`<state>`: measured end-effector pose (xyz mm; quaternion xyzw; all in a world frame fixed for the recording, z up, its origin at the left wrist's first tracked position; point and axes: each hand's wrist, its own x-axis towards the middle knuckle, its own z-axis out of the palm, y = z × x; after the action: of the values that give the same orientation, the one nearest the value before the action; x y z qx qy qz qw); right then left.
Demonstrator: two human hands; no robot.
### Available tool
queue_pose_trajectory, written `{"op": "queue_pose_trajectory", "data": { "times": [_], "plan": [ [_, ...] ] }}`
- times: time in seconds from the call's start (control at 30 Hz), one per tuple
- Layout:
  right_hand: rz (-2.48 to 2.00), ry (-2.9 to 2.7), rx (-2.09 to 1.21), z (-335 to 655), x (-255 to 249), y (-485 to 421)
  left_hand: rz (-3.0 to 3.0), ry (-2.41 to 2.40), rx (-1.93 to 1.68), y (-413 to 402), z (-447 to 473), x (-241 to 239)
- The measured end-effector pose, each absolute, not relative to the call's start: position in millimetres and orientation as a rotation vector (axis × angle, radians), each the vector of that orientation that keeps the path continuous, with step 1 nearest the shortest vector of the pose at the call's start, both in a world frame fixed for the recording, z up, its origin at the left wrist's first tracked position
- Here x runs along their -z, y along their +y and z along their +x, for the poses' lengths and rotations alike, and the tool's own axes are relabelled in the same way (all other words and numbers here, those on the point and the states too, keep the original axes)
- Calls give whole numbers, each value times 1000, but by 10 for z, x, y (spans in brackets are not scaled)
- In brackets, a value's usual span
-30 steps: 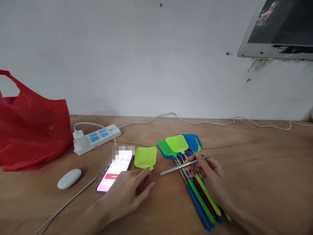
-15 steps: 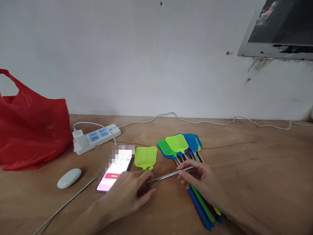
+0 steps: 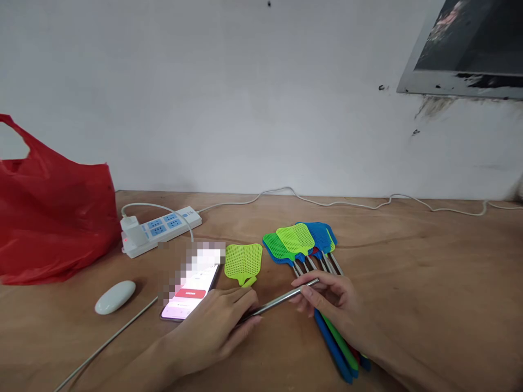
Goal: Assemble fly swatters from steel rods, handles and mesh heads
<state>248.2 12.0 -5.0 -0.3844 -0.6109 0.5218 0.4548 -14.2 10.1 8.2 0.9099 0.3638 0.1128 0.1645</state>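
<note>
My right hand point(image 3: 337, 302) pinches the right end of a thin metal rod point(image 3: 281, 298), which slants down to the left across the wooden table point(image 3: 429, 283). The rod's left end sits between the closed fingers of my left hand point(image 3: 216, 326). Just beyond those fingers lies a loose yellow-green fly swatter head point(image 3: 244, 262), its short stub pointing at my hand. Under my right hand is a pile of finished fly swatters point(image 3: 302, 242) with green and blue heads, metal shafts and coloured grips.
A lit phone point(image 3: 192, 288) lies beside my left hand. Further left are a white mouse point(image 3: 115, 296), another metal rod point(image 3: 110, 340), a white power strip point(image 3: 159, 228) and a red plastic bag point(image 3: 53, 218). A white cable point(image 3: 368, 204) runs along the wall.
My right hand has carried the rod left and down, off the swatter pile, until its left end reached my left hand's fingers. My left hand has stayed in place.
</note>
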Motion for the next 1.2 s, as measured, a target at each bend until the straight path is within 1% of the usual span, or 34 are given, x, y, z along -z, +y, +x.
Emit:
{"op": "queue_pose_trajectory", "data": {
  "times": [0.1, 0.27, 0.33, 0.53, 0.9, 1.2],
  "plan": [
    [-1036, -1537, -1201, 2500, 62, 138, 2612, 1034, -335, 94, -141, -86],
    [-1091, -1799, -823, 2520, 57, 165, 2617, 1062, -435, 101, -145, -102],
    [-1073, -1917, -759, 2528, 39, 164, 2621, 1055, -453, 104, -149, -111],
    [-1053, -2070, -831, 2525, -28, 141, 2669, 1061, -354, 103, -144, -110],
    [-1111, -1960, -828, 2510, -126, 140, 2687, 1011, -348, 83, -68, -70],
    [-1095, -1806, -1001, 2509, -137, 147, 2511, 994, -392, 64, -57, -128]
  ]
}}
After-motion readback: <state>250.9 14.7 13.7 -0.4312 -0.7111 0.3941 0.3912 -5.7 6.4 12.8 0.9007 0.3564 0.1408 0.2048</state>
